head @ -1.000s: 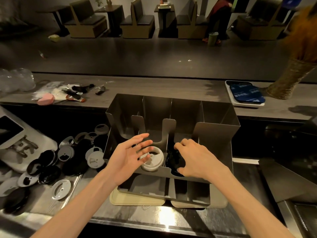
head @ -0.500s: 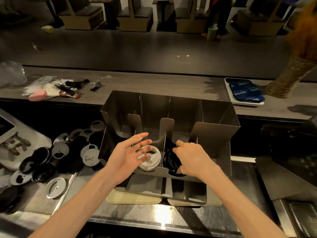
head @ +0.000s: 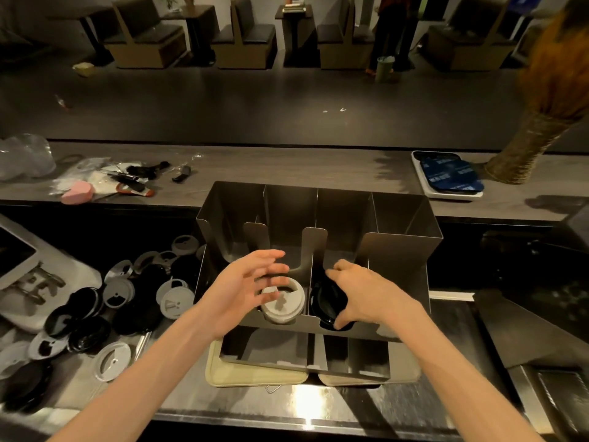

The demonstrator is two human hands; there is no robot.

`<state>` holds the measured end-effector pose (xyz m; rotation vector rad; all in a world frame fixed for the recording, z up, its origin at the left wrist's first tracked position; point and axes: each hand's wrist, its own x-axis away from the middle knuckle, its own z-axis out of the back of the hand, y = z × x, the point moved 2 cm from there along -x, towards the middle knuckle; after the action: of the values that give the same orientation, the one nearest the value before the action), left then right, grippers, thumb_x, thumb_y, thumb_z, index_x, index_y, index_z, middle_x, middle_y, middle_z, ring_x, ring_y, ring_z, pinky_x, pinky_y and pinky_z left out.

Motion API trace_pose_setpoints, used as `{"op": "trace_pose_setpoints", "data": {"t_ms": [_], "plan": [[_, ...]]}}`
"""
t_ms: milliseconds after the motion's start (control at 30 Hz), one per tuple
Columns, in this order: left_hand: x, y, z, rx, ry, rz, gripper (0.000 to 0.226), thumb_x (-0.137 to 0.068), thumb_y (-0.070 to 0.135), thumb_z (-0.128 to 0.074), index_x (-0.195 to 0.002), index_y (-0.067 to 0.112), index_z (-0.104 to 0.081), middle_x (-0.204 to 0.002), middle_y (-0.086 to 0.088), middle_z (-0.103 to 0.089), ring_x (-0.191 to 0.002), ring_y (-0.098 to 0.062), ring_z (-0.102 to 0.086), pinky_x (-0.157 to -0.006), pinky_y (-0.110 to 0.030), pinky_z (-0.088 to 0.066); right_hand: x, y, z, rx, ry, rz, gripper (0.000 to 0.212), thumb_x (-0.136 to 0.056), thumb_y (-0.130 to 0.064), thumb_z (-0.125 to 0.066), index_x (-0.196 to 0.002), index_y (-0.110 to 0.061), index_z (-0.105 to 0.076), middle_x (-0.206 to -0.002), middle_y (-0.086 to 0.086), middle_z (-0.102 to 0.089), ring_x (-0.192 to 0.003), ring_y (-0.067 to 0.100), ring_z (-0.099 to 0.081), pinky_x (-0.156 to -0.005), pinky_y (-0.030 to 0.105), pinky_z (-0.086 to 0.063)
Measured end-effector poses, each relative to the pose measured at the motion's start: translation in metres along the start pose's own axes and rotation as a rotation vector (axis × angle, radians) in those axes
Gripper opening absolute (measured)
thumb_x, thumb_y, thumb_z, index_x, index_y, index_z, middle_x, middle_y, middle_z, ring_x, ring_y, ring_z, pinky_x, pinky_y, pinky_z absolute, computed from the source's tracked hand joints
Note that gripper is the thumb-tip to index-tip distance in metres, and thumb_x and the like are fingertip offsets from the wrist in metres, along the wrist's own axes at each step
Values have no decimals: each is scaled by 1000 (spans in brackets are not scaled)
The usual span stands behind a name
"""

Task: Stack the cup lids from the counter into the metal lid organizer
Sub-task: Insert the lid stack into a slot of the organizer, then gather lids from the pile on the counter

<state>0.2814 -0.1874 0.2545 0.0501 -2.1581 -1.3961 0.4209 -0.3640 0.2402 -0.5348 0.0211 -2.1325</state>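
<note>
Your right hand (head: 360, 295) pinches the black lids (head: 328, 303) in the metal lid organizer (head: 398, 250), while your left hand (head: 245, 288) hovers spread above the white lids (head: 282, 304). More lie at 9 o'clock on the counter (head: 178, 406). They look light and slick: grip by rims.

So the divided metal lid organizer (head: 318, 237) sits mid-counter (head: 350, 406) on two flat beige trays (head: 255, 376). A white domed lid (head: 282, 303) sits in one near slot, black lids (head: 326, 303) right next door. Loose black and white lids (head: 105, 314) are piled left of it.

Steel counter (head: 318, 409) w/ loose lids (head: 121, 301), tray (head: 255, 376) under organizer (head: 398, 250).
</note>
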Motion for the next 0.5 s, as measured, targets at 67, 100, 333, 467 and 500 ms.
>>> {"op": "trace_pose_setpoints", "data": {"t_ms": [67, 100, 333, 467, 500], "plan": [[1, 12, 3, -194, 2, -56, 24, -98, 15, -59, -119, 14, -72, -109, -15, -75, -98, -26, -74, -81, -37, -59, 11, 2, 20, -105, 90, -4, 85, -81, -40, -84, -153, -21, -43, -143, -4, -45, -129, 18, -50, -104, 32, -49], [1, 19, 4, -266, 11, -81, 22, -98, 13, -60, -117, 15, -72, -108, -15, -75, -98, -26, -74, -82, -37, -60, 15, 1, 32, -112, 154, -1, 77, -84, -42, -81, -151, -23, -46, -142, -5, -48, -127, 16, -51, -103, 32, -49], [6, 59, 20, -533, 2, -244, 19, -98, 14, -63, -114, 22, -69, -106, -7, -75, -97, -20, -74, -84, -34, -60, 17, -51, 83, -315, 476, 152, 42, -93, -41, -72, -132, -29, -64, -120, -16, -65, -107, -1, -60, -92, 21, -54], [16, 74, 50, -603, 6, -302, 21, -98, 10, -60, -114, 22, -67, -108, -5, -72, -95, -15, -73, -79, -27, -59, -6, -95, 88, -320, 491, 234, 37, -94, -41, -71, -129, -30, -65, -116, -18, -65, -104, -3, -61, -90, 21, -55], [18, 76, 61, -617, 14, -313, 21, -98, 9, -60, -114, 22, -67, -107, -5, -72, -95, -14, -72, -79, -28, -59, -13, -106, 88, -313, 483, 252, 37, -94, -42, -71, -129, -31, -65, -116, -18, -65, -104, -2, -61, -90, 23, -55]]}}
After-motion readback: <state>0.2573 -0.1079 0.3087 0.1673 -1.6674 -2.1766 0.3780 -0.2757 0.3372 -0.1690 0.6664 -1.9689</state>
